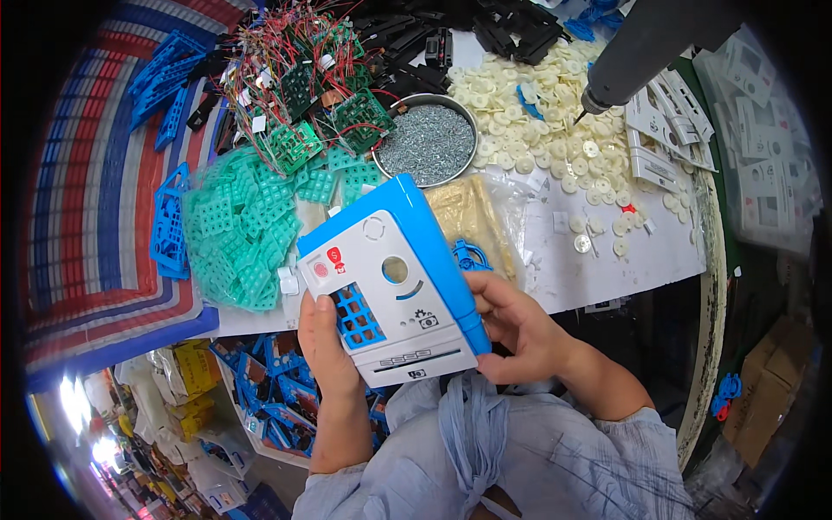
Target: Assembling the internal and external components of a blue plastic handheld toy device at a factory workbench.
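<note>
You had the case [390, 308] between your two hands, over the near edge of the table [598, 270], with its lower end in front of your shirt [563, 459]. Its long axis ran aslant, from the far left down to the near right, and its white face was turned up toward you, while the thick blue side faced right. Your left hand [328, 360] gripped the lower left edge, thumb laid on the face just beside the opening with the blue grid [357, 319]; its other fingers were hidden behind, so their hold could not be told. Your right hand [530, 338] gripped the blue side near the lower right corner, thumb low and forefinger higher up. Neither hand was nearer, since both touched the case, but the right one held the deep side and the left one the flat face's edge. That pairing was what any turn of the case seemed to hinge on: the two grips faced each other across its short width, toward the near end, leaving the far end unheld. Beyond that end lay the screws [425, 143] in their bowl, and well off to the right the screwdriver [615, 78] hung, tip down, above the pale discs [520, 113].
</note>
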`<state>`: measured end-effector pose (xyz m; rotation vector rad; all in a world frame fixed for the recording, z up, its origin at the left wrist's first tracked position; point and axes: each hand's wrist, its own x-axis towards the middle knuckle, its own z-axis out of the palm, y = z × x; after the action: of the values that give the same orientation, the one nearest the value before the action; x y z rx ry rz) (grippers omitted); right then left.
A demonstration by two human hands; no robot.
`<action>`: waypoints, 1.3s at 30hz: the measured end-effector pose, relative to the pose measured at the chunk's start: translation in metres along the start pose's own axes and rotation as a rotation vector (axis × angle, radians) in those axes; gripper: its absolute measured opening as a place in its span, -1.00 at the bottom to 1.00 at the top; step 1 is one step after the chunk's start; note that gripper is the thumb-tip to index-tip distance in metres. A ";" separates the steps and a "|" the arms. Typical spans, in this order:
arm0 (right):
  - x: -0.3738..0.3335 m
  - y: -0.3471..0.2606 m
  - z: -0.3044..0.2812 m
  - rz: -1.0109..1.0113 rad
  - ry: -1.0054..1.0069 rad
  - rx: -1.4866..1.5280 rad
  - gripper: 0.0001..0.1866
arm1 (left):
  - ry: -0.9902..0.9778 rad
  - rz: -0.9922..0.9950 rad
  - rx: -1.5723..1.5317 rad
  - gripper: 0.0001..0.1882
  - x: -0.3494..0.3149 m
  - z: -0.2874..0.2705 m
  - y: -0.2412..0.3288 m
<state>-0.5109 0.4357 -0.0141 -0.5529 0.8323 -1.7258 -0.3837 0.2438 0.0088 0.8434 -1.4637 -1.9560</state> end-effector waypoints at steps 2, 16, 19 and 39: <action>-0.001 0.002 0.005 -0.046 0.015 -0.057 -0.17 | -0.005 -0.019 0.054 -0.47 0.001 -0.004 -0.001; -0.001 0.002 0.035 -0.302 0.215 -0.700 -0.25 | -0.274 0.045 0.307 0.69 -0.015 0.012 0.000; 0.000 0.004 0.037 -0.390 0.208 -0.762 -0.26 | -0.268 0.001 0.293 0.71 -0.016 0.013 0.005; 0.004 0.005 0.025 -0.392 0.084 -0.670 -0.32 | -0.213 0.330 0.727 0.71 -0.016 -0.003 0.015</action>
<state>-0.4906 0.4248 -0.0018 -1.1569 1.4508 -1.8059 -0.3695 0.2500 0.0251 0.6194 -2.3313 -1.2918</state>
